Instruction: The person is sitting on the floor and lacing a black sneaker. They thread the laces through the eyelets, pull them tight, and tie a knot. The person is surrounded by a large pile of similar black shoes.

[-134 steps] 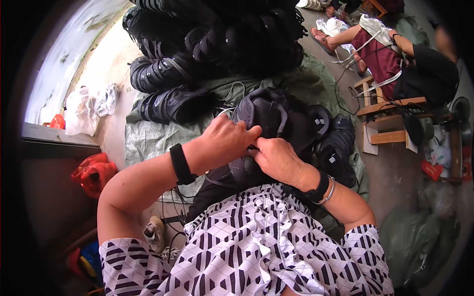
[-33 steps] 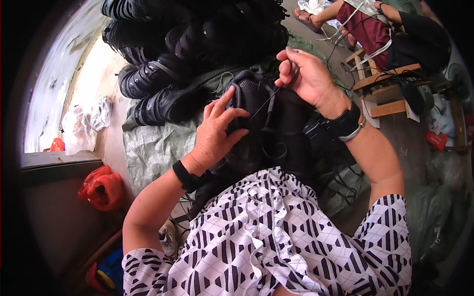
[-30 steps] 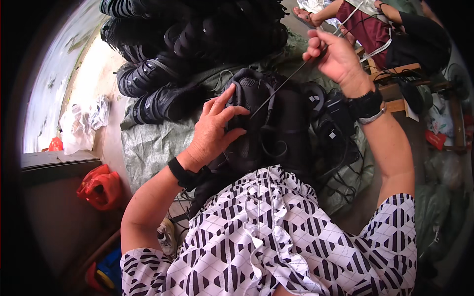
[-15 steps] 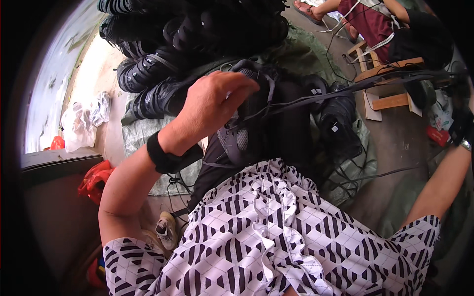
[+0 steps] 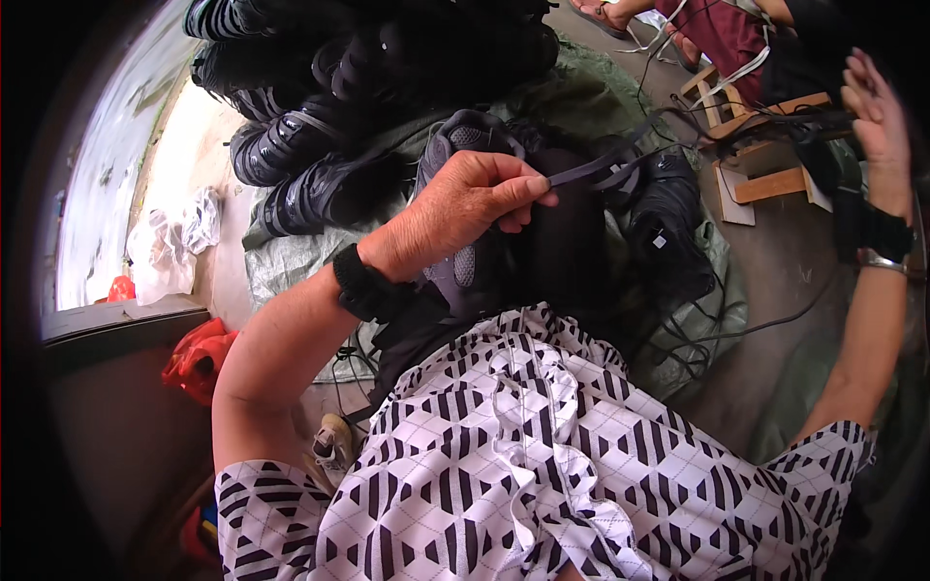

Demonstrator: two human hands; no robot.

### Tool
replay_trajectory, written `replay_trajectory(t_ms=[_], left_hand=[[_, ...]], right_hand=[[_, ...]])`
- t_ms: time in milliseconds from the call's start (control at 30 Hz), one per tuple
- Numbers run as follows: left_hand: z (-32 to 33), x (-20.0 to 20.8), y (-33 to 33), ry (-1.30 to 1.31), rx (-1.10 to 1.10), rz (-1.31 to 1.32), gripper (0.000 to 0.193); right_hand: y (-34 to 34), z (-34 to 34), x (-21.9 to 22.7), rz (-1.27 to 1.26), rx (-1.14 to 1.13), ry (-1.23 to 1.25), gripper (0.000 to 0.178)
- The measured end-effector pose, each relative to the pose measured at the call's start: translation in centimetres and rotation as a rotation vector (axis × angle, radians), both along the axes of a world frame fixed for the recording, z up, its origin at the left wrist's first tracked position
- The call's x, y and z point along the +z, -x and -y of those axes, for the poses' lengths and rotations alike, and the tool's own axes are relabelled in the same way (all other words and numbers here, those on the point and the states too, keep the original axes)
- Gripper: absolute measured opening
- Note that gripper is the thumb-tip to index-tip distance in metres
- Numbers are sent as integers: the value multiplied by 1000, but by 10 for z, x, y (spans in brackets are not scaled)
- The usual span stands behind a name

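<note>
My left hand (image 5: 499,194) is closed in a pinch on a dark shoelace (image 5: 591,167), just above my lap. From there the lace runs right in a slack curve toward my raised right hand (image 5: 877,111). That hand has its fingers apart, and dark strands pass close to its palm; none is visibly gripped. A grey and black shoe (image 5: 453,276) lies on my lap, partly hidden under my left hand and wrist.
Black shoes (image 5: 320,194) are stacked at the far left on a green woven sheet (image 5: 620,87). More black shoes (image 5: 668,232) lie right of my lap. A wooden stool (image 5: 770,184) and a person's legs in maroon (image 5: 722,48) are at the far right. Plastic bags (image 5: 165,247) sit left.
My left hand has moved right and lower and now pinches the lace. My right hand has risen from the right edge with its fingers spread. The taut dark strands have gone slack.
</note>
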State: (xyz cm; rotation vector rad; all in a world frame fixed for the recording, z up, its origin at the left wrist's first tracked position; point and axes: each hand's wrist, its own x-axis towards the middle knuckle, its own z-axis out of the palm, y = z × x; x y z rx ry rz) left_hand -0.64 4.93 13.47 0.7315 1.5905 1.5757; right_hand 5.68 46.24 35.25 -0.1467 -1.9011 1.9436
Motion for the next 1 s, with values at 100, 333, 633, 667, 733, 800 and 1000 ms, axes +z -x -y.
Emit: replay_trajectory(t_ms=[100,333,633,667,733,800,1000], left_hand=[[-6,2,-2,12,-31,-58,27],[8,-6,-4,14,146,-258,16],[85,-62,-35,344,414,-532,28],[89,-67,-38,295,485,-368,28],[96,-71,-46,193,595,-190,28],[101,-64,-50,432,595,-275,25],[81,-22,-44,289,266,-417,13]], right_hand=[[15,103,-103,293,415,-59,26],[1,211,-192,809,764,62,50],[-9,201,-213,859,687,-124,25],[-10,194,-214,990,703,-138,24],[-14,185,-214,913,660,-190,24],[-22,180,-206,796,575,-369,25],[-43,184,-191,590,901,-145,28]])
